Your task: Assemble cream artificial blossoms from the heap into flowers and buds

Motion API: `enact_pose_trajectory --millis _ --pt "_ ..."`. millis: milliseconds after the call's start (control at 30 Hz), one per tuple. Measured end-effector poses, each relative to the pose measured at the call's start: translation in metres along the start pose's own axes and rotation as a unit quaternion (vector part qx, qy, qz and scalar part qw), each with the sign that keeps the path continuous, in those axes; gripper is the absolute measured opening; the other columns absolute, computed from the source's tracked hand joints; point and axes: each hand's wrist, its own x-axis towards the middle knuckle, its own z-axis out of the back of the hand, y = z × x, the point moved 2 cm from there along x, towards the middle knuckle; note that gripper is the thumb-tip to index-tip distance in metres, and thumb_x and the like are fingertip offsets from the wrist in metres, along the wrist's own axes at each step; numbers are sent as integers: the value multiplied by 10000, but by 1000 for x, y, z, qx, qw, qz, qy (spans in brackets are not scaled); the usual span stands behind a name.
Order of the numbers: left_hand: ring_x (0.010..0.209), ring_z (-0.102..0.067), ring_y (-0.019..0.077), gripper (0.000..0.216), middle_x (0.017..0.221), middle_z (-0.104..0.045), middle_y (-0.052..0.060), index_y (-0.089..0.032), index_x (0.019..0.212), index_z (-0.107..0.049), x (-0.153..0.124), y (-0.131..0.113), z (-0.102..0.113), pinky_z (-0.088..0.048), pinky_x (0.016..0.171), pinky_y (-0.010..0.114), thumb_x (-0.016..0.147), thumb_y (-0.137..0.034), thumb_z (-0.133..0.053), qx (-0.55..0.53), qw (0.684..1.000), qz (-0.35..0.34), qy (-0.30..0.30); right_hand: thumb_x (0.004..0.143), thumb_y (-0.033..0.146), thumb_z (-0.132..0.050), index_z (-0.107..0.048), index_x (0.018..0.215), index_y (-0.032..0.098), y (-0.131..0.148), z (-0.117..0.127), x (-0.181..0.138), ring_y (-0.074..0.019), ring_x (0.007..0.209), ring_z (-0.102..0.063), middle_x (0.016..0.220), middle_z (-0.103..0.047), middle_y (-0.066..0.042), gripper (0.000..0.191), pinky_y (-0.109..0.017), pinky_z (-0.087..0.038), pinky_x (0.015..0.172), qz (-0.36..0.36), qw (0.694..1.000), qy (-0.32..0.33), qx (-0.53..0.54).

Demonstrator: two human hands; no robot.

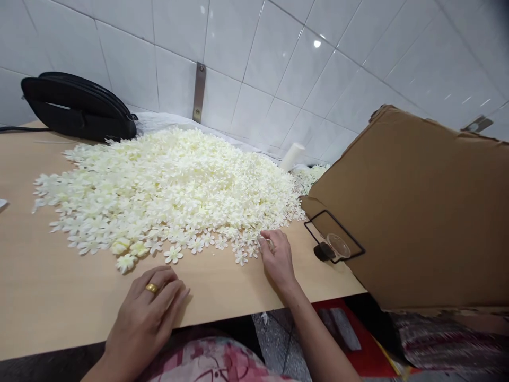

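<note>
A broad heap of loose white artificial flowers (186, 185) covers the middle of the table. My left hand (145, 310), with a gold ring, rests on the bare wood in front of it. Its fingers are bent and close together, and nothing shows in them. Just ahead lie a single flower (173, 254) and a few yellowish blossoms (125, 262). At the heap's front right edge is my right hand (276, 260), its fingers curled in near the thumb beside some flowers. Whatever those fingertips may hold is too small to make out.
A large cardboard box (421, 217) stands at the right. Beside it are a black wire frame (358, 245) and a small clear round dish (339, 245). A black bag (79, 106) sits at the back left. Behind the heap, a white roll (292, 156) leans near the tiled wall (238, 48).
</note>
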Motion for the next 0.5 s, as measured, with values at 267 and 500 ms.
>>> enact_pose_trajectory --millis 267,500 --pt "940 -517 242 108 877 -580 80 -170 865 -571 0 3 -3 -399 796 373 803 -199 -488 -16 999 -50 3 735 234 -558 -609 849 212 7 -17 0 -224 877 -461 870 -541 -56 127 -374 -360 773 -1 999 12 -40" --pt "960 -506 259 138 874 -601 92 -158 894 -585 -2 3 -6 -386 792 384 809 -194 -483 -46 995 -87 -5 784 156 -477 -539 731 205 9 -14 -4 -202 837 -475 801 -557 -35 95 -363 -369 759 -11 1000 -5 -27"
